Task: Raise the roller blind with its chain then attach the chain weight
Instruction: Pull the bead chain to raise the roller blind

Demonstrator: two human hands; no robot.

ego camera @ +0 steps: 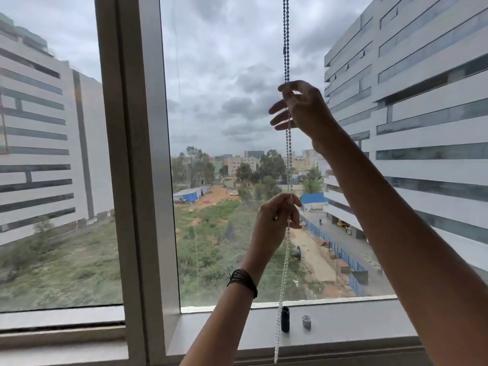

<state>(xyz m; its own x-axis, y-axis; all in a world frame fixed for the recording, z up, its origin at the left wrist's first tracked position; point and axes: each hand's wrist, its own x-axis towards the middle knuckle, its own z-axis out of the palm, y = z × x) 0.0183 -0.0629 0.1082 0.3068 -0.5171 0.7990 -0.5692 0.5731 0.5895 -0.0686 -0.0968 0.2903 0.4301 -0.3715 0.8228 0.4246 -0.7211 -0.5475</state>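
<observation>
Right hand (pixel 298 109) hooks thumb and forefinger round vertical chain (pixel 286 35), other fingers spread; left hand (pixel 277 220) pinches it lower. Chain weight (pixel 285 319) stands on sill (pixel 356 320) straight below, nearer left hand.

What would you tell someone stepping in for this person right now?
Right hand, higher, pinches the bead chain; left hand grips it lower down. The chain hangs on past the sill. A black cylinder and a small grey piece, likely the weight's parts, stand on the sill, unattached. No blind shows across the glass, so raising looks done or nearly. Left: fit the weight.
</observation>
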